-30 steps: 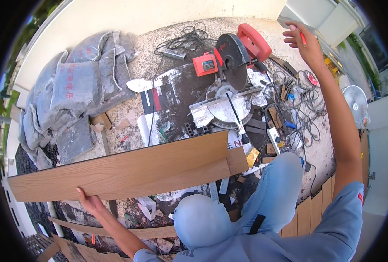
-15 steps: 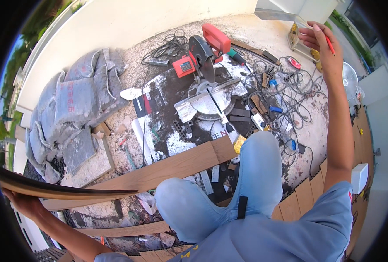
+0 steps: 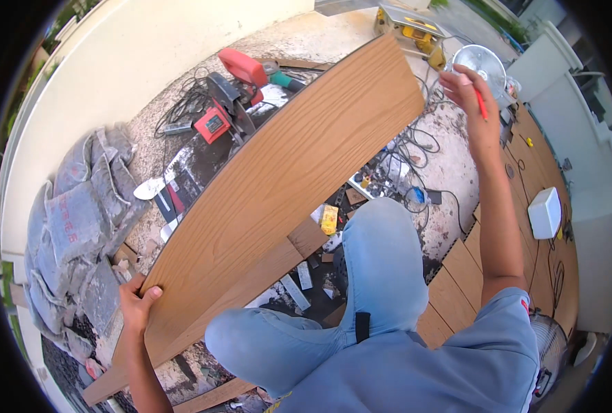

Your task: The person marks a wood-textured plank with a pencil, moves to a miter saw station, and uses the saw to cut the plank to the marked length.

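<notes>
Plank (image 3: 285,165), clamped in left fingers (image 3: 152,294), partly hides the saw (image 3: 224,93); right fingers (image 3: 465,81) grip a pencil (image 3: 481,105).

The left hand (image 3: 138,303) grips a wooden plank (image 3: 285,165).

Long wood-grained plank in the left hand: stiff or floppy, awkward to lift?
The plank is probably fairly stiff, its face looking broad and wood-like. Gripped near one end by the left hand, it may tip or swing.

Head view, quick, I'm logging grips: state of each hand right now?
Left hand: closed on the wooden plank, near its lower end.
Right hand: partly curled, holding a red pen or pencil.
</notes>
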The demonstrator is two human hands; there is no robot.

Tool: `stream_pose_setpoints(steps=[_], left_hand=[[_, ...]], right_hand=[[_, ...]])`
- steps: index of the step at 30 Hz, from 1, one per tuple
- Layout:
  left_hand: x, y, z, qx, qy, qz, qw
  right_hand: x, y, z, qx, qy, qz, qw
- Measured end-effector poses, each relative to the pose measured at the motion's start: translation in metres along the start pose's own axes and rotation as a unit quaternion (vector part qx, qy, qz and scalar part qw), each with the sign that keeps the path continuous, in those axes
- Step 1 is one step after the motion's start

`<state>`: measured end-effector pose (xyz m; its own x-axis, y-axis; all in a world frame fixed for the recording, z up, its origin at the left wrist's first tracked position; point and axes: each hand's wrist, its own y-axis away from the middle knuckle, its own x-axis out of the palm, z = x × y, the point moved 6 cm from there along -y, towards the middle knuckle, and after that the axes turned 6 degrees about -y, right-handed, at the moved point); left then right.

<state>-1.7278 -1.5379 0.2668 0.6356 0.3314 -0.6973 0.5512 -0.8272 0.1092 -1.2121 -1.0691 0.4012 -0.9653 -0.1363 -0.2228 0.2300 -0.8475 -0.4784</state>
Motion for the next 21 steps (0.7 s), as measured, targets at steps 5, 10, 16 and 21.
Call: stream_pose_setpoints(steps=[5, 10, 16, 21], left_hand=[[0.059, -0.029, 0.051, -0.043, 0.023, 0.113, 0.992], [0.087, -0.045, 0.118, -0.045, -0.038, 0.209, 0.976], [0.126, -0.063, 0.137, -0.101, -0.072, 0.262, 0.957], [0.148, -0.079, 0.177, -0.115, -0.085, 0.263, 0.954]], right_hand=[[0.037, 0.042, -0.097, 0.233, -0.054, 0.148, 0.960], [0.064, 0.091, -0.156, 0.373, -0.103, 0.219, 0.896], [0.093, 0.127, -0.209, 0.370, -0.061, 0.246, 0.894], [0.107, 0.152, -0.251, 0.408, -0.152, 0.165, 0.885]])
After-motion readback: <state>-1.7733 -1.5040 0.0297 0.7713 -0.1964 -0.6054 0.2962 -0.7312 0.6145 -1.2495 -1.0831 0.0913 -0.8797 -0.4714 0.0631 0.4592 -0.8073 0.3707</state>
